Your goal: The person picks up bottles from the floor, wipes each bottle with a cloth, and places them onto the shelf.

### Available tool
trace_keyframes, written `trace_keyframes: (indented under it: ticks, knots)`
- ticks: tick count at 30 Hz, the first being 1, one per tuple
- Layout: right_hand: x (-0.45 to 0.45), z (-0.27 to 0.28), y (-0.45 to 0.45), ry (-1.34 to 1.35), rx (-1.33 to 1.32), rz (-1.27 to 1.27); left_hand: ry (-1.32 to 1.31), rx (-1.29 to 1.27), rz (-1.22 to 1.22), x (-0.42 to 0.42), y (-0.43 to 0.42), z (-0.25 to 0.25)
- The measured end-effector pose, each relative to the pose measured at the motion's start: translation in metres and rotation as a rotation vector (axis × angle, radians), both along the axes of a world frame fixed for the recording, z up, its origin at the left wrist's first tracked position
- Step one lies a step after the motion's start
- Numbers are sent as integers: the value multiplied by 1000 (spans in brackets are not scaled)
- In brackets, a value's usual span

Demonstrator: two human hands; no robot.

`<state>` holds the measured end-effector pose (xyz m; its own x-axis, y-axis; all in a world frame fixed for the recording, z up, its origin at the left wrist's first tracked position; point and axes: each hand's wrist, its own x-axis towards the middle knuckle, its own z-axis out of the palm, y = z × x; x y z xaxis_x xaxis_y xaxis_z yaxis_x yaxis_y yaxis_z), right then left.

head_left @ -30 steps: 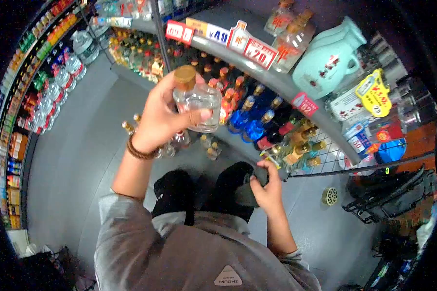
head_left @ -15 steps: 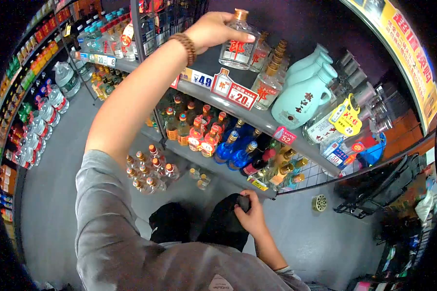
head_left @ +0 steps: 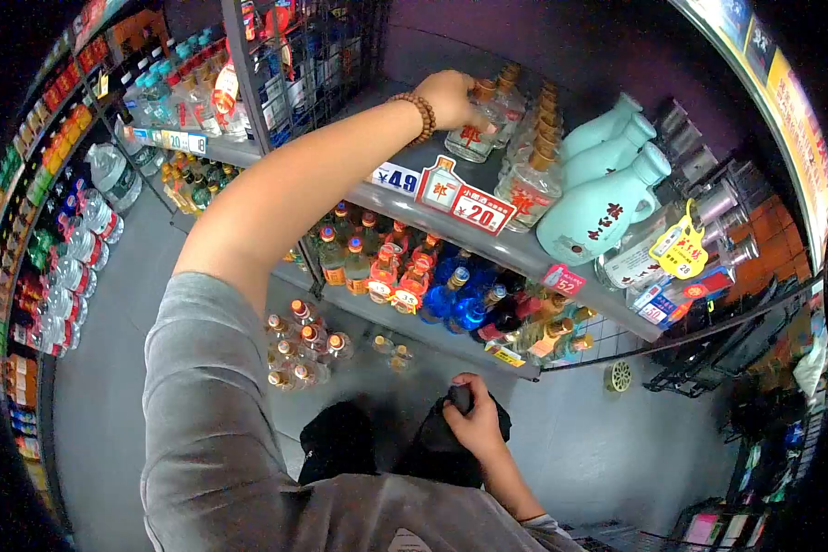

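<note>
The clear bottle [head_left: 470, 143] is now sitting deeper in over the shelf [head_left: 607, 299] than half a second ago, the left hand [head_left: 449, 101] gripping it beside a similar bottle [head_left: 510, 108]; the right hand [head_left: 474, 423], well below, is clutching a dark object [head_left: 460, 397].

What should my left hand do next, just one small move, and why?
Probably settle the clear bottle onto the upper shelf: your left hand holds it cap-up there, near similar bottles, though whether its base already touches is unclear.
</note>
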<state>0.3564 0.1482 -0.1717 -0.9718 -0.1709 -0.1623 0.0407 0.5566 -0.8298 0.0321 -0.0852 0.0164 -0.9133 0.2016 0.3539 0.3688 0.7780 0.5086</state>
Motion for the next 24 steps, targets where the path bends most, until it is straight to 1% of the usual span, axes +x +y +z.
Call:
trace_keyframes:
  ticks: [2, 4, 8, 11, 13, 14, 17, 19, 20, 22, 23, 24]
  knots:
    - [-1, -4, -2, 14, -2, 2, -2, -19, 8, -6, 3, -3]
    - [-3, -14, 0, 139, -31, 36, -2, -65, 31, -6, 5, -3]
    - [-3, -23, 7, 179, -65, 45, -21, -32, 42, -4, 11, -3]
    - [-4, -15, 9, 111, -29, -1, -20, -90, 73, -7, 17, -2]
    - [-2, -20, 12, 98, -41, -30, 117, -20, 117, -8, 20, -6]
    - [-1, -21, 12, 99, -42, -27, 73, -6, 108, -9, 20, -6]
    - [0, -21, 13, 119, -62, -16, 47, -26, 128, -10, 22, -4]
    - [0, -16, 13, -55, -83, -32, 80, -54, 146, -19, 23, -10]
    - [0, -18, 14, -56, -83, -26, 113, -85, 162, -23, 23, -13]
    - [1, -25, 15, 122, -67, -11, 114, -80, 175, -17, 25, -11]
    - [1, -28, 17, 123, -69, -4, 117, -74, 180, -15, 26, -8]
    - [1, -31, 20, 123, -73, 1, 0, -108, 174, -16, 26, -4]
